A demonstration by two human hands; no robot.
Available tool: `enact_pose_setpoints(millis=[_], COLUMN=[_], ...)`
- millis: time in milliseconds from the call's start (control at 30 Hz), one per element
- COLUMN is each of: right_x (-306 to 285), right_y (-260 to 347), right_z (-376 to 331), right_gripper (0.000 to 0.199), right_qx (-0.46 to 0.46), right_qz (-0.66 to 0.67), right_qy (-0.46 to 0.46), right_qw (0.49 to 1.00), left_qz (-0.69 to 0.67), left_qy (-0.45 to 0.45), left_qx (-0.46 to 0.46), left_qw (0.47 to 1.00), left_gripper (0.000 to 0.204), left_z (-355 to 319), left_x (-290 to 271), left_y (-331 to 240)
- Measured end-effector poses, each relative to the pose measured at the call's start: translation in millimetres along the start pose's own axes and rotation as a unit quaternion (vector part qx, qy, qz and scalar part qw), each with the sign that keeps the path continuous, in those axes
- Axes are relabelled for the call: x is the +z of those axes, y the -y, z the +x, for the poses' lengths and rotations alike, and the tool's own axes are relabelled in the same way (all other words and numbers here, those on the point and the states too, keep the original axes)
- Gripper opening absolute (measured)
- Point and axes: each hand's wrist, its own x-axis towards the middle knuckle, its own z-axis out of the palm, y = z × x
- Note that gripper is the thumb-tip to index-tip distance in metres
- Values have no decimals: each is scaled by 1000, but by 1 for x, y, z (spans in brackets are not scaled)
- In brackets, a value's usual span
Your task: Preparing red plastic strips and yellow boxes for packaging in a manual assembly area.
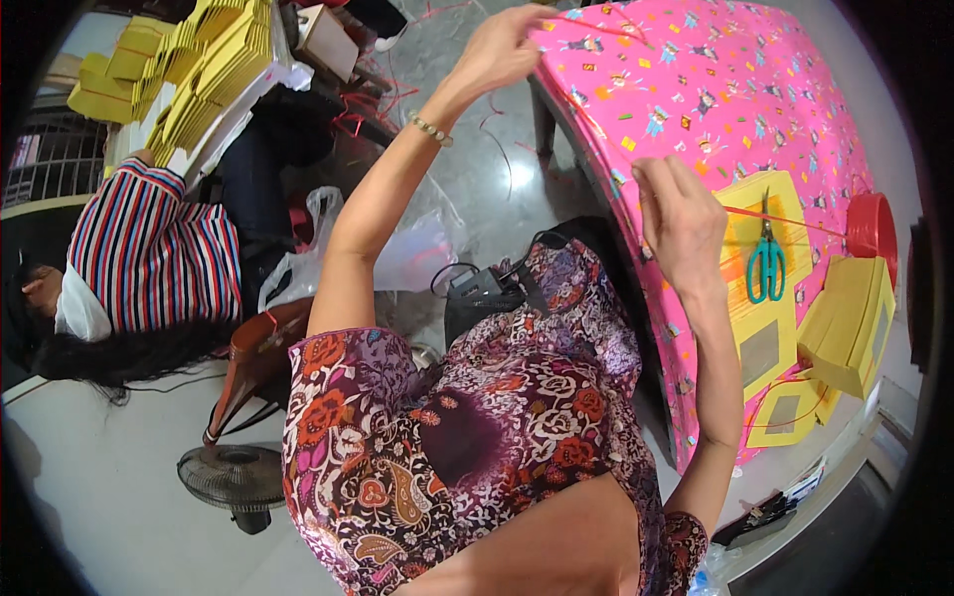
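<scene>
A thin red ribbon runs from a red roll [873,230] at the table's right side to my right hand [684,219], and on toward my left hand. My right hand is closed in a pinch on the ribbon [810,227], over the pink patterned table cover [676,99]. Reaching farther off, my left hand [500,50] pinches ribbon at the table's far left corner. Scissors with teal handles [766,266] lie on a flat yellow card piece [755,189], right of my right hand. Beside them is a folded yellow box [843,323], with red ribbon lying near it.
To the left, another person in a striped shirt [149,248] sits by stacked yellow boxes [214,84]. A plastic bag [412,248], a brown bag [263,348] and a black fan [234,477] are also on that side. Red ribbon scraps [363,109] lie at the far left.
</scene>
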Motion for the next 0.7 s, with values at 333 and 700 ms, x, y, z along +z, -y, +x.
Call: enact_pose_setpoints(millis=[333, 700], right_x=[-7, -23], right_y=[20, 20], right_z=[20, 22], right_gripper=[5, 7], right_qx=[71, 69], right_qz=[81, 20], right_qy=[-66, -74], right_qw=[992, 995], left_qz=[-147, -382], left_qy=[177, 226], left_qx=[133, -19], left_qw=[964, 896], left_gripper=[30, 19], left_z=[-36, -30], left_x=[-17, -6], left_y=[-108, -115])
